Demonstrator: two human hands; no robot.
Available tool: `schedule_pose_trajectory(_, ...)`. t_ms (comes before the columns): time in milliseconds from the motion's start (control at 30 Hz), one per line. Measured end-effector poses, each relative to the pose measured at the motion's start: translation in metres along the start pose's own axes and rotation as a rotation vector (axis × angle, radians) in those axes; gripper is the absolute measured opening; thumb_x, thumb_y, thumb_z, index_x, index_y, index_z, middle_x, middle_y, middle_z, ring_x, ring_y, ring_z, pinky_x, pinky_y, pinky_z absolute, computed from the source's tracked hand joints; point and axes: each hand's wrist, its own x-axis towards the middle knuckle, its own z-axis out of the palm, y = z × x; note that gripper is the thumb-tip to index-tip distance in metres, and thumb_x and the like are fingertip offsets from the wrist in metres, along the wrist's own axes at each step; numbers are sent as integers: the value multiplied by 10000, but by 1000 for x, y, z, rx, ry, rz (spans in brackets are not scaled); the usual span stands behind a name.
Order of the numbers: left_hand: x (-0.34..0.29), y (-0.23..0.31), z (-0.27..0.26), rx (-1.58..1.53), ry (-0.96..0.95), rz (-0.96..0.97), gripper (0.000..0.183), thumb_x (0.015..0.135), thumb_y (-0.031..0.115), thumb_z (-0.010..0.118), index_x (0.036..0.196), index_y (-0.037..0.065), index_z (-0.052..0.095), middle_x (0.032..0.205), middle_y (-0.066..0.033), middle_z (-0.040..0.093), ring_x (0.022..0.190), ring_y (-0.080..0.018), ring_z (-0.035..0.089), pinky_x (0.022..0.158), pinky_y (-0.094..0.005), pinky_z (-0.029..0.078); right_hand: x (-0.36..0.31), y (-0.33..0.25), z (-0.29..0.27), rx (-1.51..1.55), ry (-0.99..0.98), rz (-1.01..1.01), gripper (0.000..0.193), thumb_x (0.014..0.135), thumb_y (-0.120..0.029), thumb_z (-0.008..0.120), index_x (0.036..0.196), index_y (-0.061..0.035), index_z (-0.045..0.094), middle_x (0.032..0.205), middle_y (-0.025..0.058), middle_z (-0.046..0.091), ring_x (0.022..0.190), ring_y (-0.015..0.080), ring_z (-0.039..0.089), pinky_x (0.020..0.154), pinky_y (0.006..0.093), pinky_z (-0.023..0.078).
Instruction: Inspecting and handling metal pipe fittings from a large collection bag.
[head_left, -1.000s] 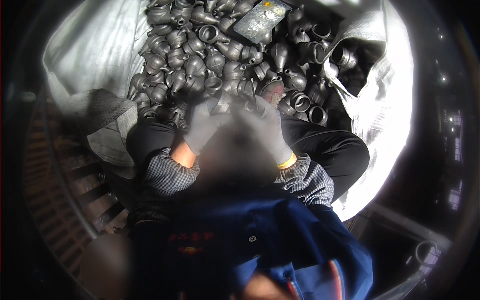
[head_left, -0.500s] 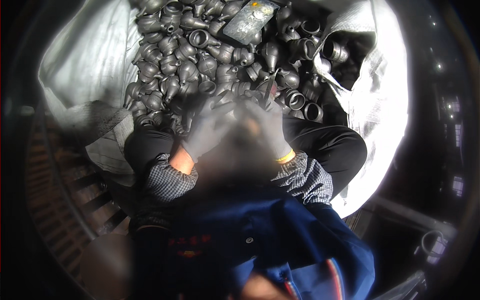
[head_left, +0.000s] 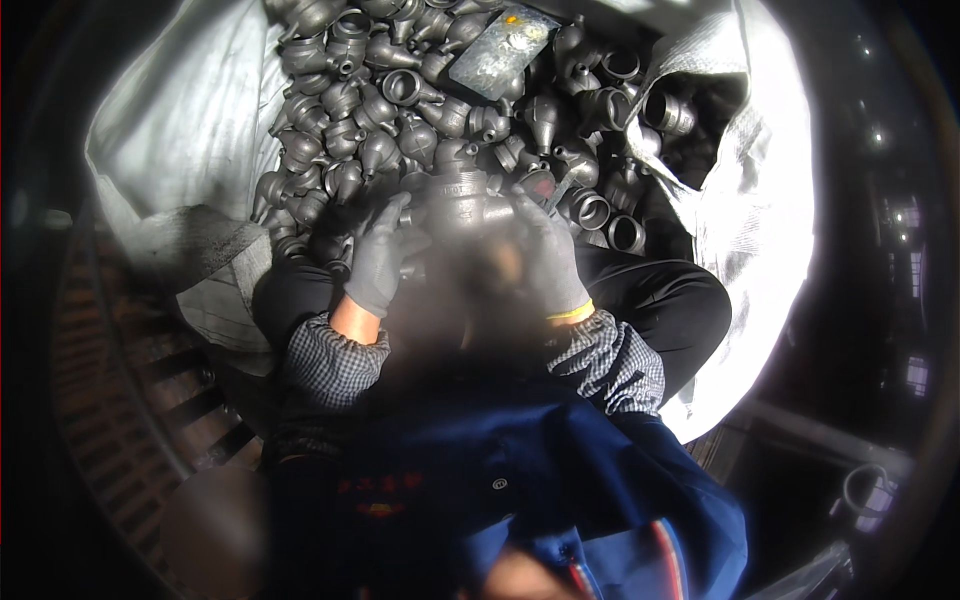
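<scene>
Grey metal castings, bulb-shaped with threaded necks, fill a white woven bulk bag. One casting (head_left: 460, 200) with a wide ringed collar stands between my hands, its lower part blurred. My left hand (head_left: 375, 265), in a grey glove, is to the left of it, fingers stretched and apart, beside other castings. My right hand (head_left: 552, 260), gloved in grey with a yellow cuff edge, is closed at the right of the casting, its fingertips close to the side outlet. A thin blade-like tool (head_left: 563, 190) sticks up from that hand; a small red patch shows beside it.
On the heap rests a flat grey metal plate (head_left: 505, 50) with an orange spot. The white bag (head_left: 180, 130) rises on both sides, with a folded flap (head_left: 690, 150) at right. My crossed legs (head_left: 660, 300) border the heap. A slatted rack (head_left: 120, 370) stands lower left.
My left hand has moved left and opened away from the middle. The collared casting between my hands now shows clearly. My right hand has shifted slightly, and the tool leans more to the right.
</scene>
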Motion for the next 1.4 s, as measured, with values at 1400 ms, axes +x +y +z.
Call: schedule_pose_trajectory(1400,-4,18,-2,27,-25,290,326,848,10,479,1162,-48,543,1047,-131,618,976,-210,619,848,-296,470,12,30,-17,-394,-209,-332,167,915,-55,551,1057,12,606,942,17,619,822,73,575,750,210,478)
